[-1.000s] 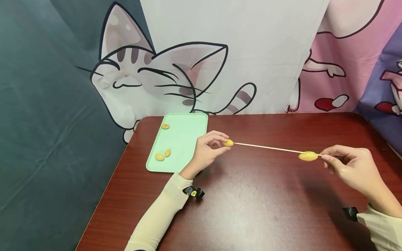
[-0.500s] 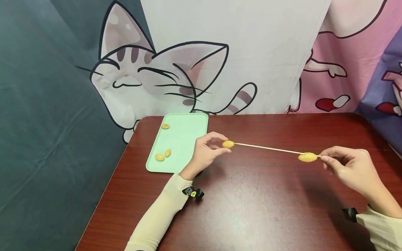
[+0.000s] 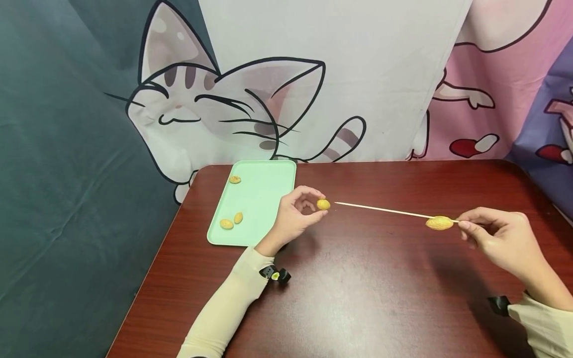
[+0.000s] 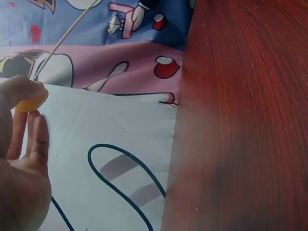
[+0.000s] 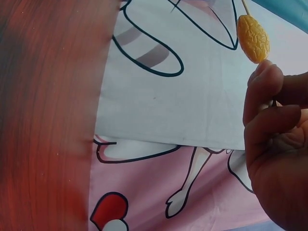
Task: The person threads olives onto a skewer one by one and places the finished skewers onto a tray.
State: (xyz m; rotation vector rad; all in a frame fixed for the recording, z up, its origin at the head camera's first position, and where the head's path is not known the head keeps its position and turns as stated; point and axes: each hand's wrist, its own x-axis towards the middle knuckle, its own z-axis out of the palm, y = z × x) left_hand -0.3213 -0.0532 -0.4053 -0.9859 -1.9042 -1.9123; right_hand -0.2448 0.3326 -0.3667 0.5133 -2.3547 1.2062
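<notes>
My left hand (image 3: 299,211) pinches a small yellow oval fruit (image 3: 323,204), dried-looking, between thumb and fingers. The left wrist view shows that fruit (image 4: 32,100) partly covered by the thumb. My right hand (image 3: 503,238) grips a thin pale wooden skewer (image 3: 380,209) near its right end, between thumb and forefinger. A larger wrinkled yellow fruit (image 3: 439,223) is threaded on the skewer just beside those fingertips; it shows above them in the right wrist view as a wrinkled fruit (image 5: 253,39). The skewer's pointed left tip faces the held fruit, a small gap apart. Both hands are above the table.
A light green tray (image 3: 264,184) lies at the table's back left, partly behind my left hand. On it are two yellow fruits (image 3: 227,224) near the front and a browner piece (image 3: 235,179) at the back. A printed cloth (image 3: 380,74) hangs behind the dark red table (image 3: 358,298).
The fruit in my left hand has come away from the skewer's tip, leaving a small gap, and looks rounder, as if turned. My right hand and the skewer have hardly moved.
</notes>
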